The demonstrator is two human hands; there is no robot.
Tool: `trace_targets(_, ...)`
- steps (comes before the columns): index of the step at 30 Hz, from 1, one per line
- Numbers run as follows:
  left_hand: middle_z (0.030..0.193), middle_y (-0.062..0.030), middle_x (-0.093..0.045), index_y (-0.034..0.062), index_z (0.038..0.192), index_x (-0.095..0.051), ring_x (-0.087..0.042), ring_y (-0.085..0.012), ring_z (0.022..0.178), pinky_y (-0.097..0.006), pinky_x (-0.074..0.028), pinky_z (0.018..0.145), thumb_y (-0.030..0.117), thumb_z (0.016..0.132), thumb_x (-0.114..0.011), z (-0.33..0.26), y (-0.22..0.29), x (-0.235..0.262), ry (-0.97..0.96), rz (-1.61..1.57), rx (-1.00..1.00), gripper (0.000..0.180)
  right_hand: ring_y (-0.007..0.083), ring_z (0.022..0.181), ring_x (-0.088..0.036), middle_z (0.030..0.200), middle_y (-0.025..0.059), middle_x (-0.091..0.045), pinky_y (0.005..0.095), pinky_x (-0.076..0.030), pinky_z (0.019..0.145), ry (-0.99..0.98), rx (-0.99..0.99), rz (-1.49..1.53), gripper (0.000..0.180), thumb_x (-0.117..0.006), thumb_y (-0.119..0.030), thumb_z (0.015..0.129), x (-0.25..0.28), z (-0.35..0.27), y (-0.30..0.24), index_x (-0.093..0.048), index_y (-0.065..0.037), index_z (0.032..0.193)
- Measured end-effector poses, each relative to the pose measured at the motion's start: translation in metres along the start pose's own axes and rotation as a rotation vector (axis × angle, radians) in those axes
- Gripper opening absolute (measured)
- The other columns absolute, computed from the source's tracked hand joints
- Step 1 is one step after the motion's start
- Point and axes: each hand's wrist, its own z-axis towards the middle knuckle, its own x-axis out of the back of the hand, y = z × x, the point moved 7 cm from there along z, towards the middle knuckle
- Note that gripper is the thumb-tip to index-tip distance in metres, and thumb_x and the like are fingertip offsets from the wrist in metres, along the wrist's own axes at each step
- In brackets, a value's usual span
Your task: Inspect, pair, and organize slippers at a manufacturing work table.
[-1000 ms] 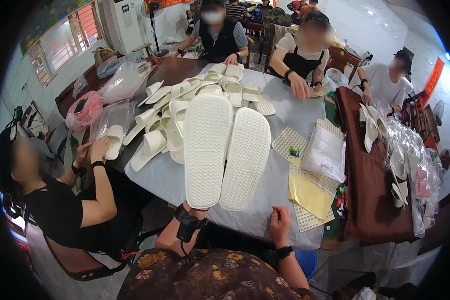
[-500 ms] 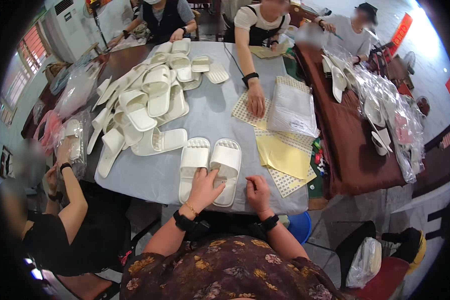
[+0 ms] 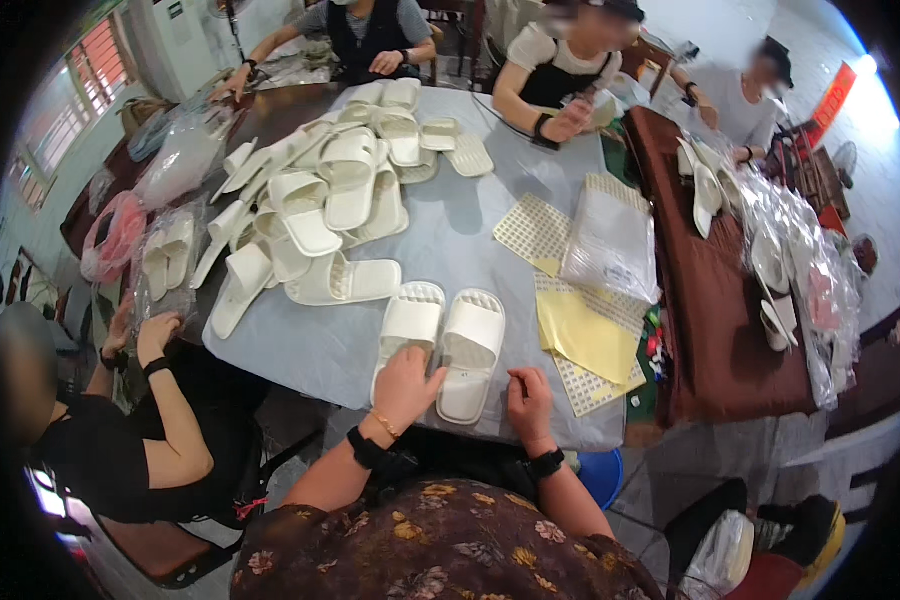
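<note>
A pair of off-white slippers lies side by side at the table's near edge, toes pointing away. My left hand rests on the insole of the left slipper, just below its strap, thumb apart from the fingers. The right slipper is beside it, a tiny dark mark on its insole. My right hand is to the right of that slipper at the table edge, its fingers curled together; anything between them is too small to make out. A heap of slippers spreads over the table's left side.
Sheets of small labels and a yellow sheet lie right of the slippers, beside a plastic-wrapped packet. Several people sit around the table. Bagged slippers lie left; a brown bench stands right, a blue bucket below.
My left hand has shifted from between the two slippers onto the left one. Across the table, a person's hand has lifted away from the label sheets. The whole view has swung slightly.
</note>
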Motion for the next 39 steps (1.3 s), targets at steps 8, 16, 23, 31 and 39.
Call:
trace_targets(8, 0.068, -0.0168, -0.068, 0.0055, 0.074, -0.067, -0.067, -0.0367, 0.062, -0.046, -0.054, 0.055, 0.045, 0.093, -0.061, 0.044, 0.013, -0.033, 0.042, 0.145, -0.046, 0.044, 0.0285, 0.076, -0.061, 0.086, 0.0139, -0.062, 0.0353, -0.049, 0.068, -0.001, 0.064, -0.039, 0.009, -0.059, 0.000, 0.090, 0.000, 0.000, -0.002, -0.066, -0.001, 0.095)
trace_targets(16, 0.067, -0.0142, -0.069, 0.0068, 0.074, -0.069, -0.068, -0.0328, 0.060, -0.043, -0.055, 0.053, 0.042, 0.095, -0.059, 0.040, 0.014, -0.031, -0.003, 0.158, -0.072, 0.041, 0.0339, 0.085, -0.061, 0.091, 0.0153, -0.062, 0.0391, -0.050, 0.075, -0.011, 0.032, -0.015, 0.009, -0.059, -0.001, 0.089, -0.003, -0.002, 0.001, -0.066, -0.001, 0.095)
trace_targets(23, 0.077, -0.0155, -0.071, 0.0049, 0.081, -0.068, -0.070, -0.0330, 0.069, -0.045, -0.056, 0.061, 0.043, 0.092, -0.062, 0.058, 0.020, -0.039, 0.023, 0.117, -0.084, 0.040, 0.0286, 0.078, -0.062, 0.088, 0.0152, -0.063, 0.0354, -0.049, 0.070, -0.011, 0.102, -0.086, 0.010, -0.059, -0.002, 0.091, 0.000, -0.003, 0.001, -0.067, 0.000, 0.097)
trace_targets(31, 0.071, -0.0159, -0.069, 0.0060, 0.076, -0.068, -0.069, -0.0351, 0.067, -0.048, -0.055, 0.061, 0.034, 0.091, -0.061, 0.059, 0.033, -0.030, 0.034, 0.093, -0.119, 0.033, 0.0344, 0.086, -0.061, 0.090, 0.0156, -0.063, 0.0414, -0.049, 0.077, -0.039, 0.026, -0.075, 0.010, -0.060, -0.003, 0.088, -0.002, -0.002, 0.003, -0.067, -0.003, 0.095)
trace_targets(39, 0.075, -0.0198, -0.068, 0.0030, 0.076, -0.068, -0.068, -0.0384, 0.069, -0.049, -0.054, 0.063, 0.034, 0.091, -0.060, 0.087, 0.005, 0.073, 0.120, 0.104, -0.070, 0.036, 0.0297, 0.079, -0.062, 0.086, 0.0142, -0.062, 0.0360, -0.049, 0.070, 0.004, 0.088, -0.062, 0.008, -0.060, -0.002, 0.090, 0.001, -0.003, -0.005, -0.066, -0.001, 0.094)
